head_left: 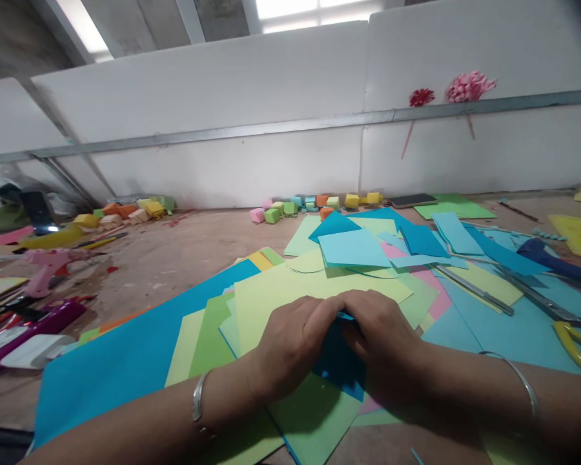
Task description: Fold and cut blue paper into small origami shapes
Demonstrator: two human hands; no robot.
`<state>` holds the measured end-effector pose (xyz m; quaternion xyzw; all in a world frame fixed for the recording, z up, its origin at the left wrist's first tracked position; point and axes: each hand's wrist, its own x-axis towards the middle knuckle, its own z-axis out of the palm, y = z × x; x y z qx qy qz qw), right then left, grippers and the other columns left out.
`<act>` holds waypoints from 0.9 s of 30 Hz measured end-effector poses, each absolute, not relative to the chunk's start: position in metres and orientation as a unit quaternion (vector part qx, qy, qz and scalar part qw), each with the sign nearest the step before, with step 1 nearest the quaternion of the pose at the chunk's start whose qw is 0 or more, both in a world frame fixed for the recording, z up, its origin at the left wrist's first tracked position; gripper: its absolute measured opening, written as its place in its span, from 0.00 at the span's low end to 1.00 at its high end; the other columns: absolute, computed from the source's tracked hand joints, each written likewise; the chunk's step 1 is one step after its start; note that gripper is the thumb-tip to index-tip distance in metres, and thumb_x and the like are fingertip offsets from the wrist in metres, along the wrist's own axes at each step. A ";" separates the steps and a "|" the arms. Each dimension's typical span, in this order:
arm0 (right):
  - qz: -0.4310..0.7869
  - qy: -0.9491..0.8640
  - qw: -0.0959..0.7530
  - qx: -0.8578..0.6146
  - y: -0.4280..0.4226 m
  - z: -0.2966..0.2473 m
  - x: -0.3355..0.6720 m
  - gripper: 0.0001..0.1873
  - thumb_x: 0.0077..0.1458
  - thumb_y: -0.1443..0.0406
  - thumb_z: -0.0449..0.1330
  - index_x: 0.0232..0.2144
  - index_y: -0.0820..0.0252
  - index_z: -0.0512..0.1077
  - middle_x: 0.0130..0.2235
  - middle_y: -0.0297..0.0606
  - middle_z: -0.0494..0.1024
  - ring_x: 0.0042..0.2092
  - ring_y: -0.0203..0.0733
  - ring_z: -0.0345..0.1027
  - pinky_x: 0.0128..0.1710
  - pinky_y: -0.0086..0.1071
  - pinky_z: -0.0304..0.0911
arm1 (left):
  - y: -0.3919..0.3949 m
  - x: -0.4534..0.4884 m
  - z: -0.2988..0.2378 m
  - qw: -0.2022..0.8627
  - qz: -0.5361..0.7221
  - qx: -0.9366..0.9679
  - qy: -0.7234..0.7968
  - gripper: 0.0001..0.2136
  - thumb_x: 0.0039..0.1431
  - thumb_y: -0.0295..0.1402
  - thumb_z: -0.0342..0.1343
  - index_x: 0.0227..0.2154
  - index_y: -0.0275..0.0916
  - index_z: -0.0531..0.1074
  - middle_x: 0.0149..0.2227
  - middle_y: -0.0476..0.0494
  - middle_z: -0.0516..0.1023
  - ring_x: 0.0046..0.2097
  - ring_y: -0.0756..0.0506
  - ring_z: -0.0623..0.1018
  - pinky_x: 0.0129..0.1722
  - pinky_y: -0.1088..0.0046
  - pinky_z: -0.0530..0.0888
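My left hand (290, 345) and my right hand (380, 332) meet at the middle of the table, fingers curled together and pinching a small piece of blue paper (339, 361). Most of that blue paper lies under and between the hands. Beneath it is a light green sheet (290, 290), which rests on a pile of green and blue sheets. A large blue sheet (126, 361) spreads to the left of my left wrist. Each wrist wears a silver bangle.
Loose blue, pink and green sheets (358, 248) lie behind my hands. Scissors with yellow handles (569, 320) and a metal ruler (474, 290) lie at the right. Small paper cubes (314, 205) line the white wall. A pink glue gun (48, 265) and pens sit at the left.
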<state>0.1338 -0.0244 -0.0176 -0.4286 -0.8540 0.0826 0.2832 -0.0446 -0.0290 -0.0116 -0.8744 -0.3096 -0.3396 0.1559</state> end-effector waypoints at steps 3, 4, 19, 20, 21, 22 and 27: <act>0.052 -0.859 0.272 -0.431 -0.023 -0.019 0.136 0.03 0.50 0.69 0.54 0.26 0.60 0.67 0.27 0.37 0.73 0.28 0.37 0.59 0.29 0.31 0.47 | -0.027 -0.045 -0.010 0.158 -0.337 -0.872 -0.319 0.08 0.65 0.26 0.42 0.42 0.38 0.66 0.29 0.44 0.80 0.28 0.46 0.78 0.26 0.73 0.71; 0.044 -0.858 0.269 -0.435 -0.023 -0.019 0.136 0.04 0.50 0.69 0.54 0.25 0.59 0.66 0.26 0.36 0.72 0.27 0.36 0.57 0.28 0.31 0.45 | -0.026 -0.046 -0.010 0.153 -0.339 -0.866 -0.333 0.08 0.64 0.26 0.44 0.40 0.38 0.67 0.29 0.44 0.80 0.28 0.46 0.77 0.26 0.73 0.71; 0.144 -0.857 0.260 -0.421 -0.016 -0.020 0.140 0.06 0.55 0.69 0.55 0.26 0.62 0.69 0.28 0.37 0.72 0.29 0.36 0.61 0.29 0.29 0.48 | -0.019 -0.054 -0.004 -0.162 -0.335 -0.824 -0.427 0.07 0.53 0.26 0.58 0.35 0.39 0.77 0.33 0.47 0.82 0.34 0.47 0.78 0.35 0.73 0.73; 0.153 -0.853 0.259 -0.427 -0.015 -0.019 0.141 0.06 0.55 0.69 0.55 0.26 0.62 0.69 0.28 0.37 0.72 0.29 0.36 0.62 0.29 0.29 0.48 | -0.018 -0.054 -0.003 -0.185 -0.326 -0.820 -0.433 0.07 0.52 0.26 0.58 0.35 0.39 0.78 0.34 0.47 0.82 0.34 0.47 0.78 0.35 0.73 0.73; 0.162 -0.851 0.254 -0.430 -0.015 -0.019 0.140 0.07 0.55 0.69 0.55 0.25 0.62 0.68 0.28 0.37 0.72 0.29 0.37 0.62 0.29 0.29 0.49 | -0.017 -0.054 -0.003 -0.202 -0.314 -0.816 -0.441 0.08 0.52 0.26 0.58 0.35 0.39 0.78 0.34 0.47 0.82 0.34 0.47 0.78 0.35 0.73 0.73; 0.170 -0.851 0.248 -0.432 -0.015 -0.018 0.140 0.07 0.55 0.69 0.54 0.24 0.61 0.68 0.27 0.37 0.72 0.29 0.36 0.62 0.29 0.29 0.49 | -0.017 -0.054 -0.003 -0.212 -0.303 -0.813 -0.450 0.08 0.52 0.25 0.57 0.34 0.39 0.78 0.33 0.46 0.82 0.34 0.47 0.78 0.34 0.72 0.73; 0.186 -0.853 0.230 -0.429 -0.016 -0.016 0.138 0.08 0.54 0.69 0.54 0.24 0.61 0.67 0.27 0.37 0.72 0.28 0.36 0.61 0.29 0.29 0.49 | -0.017 -0.052 -0.003 -0.222 -0.277 -0.807 -0.473 0.08 0.50 0.26 0.54 0.31 0.38 0.77 0.31 0.45 0.80 0.33 0.46 0.76 0.33 0.71 0.71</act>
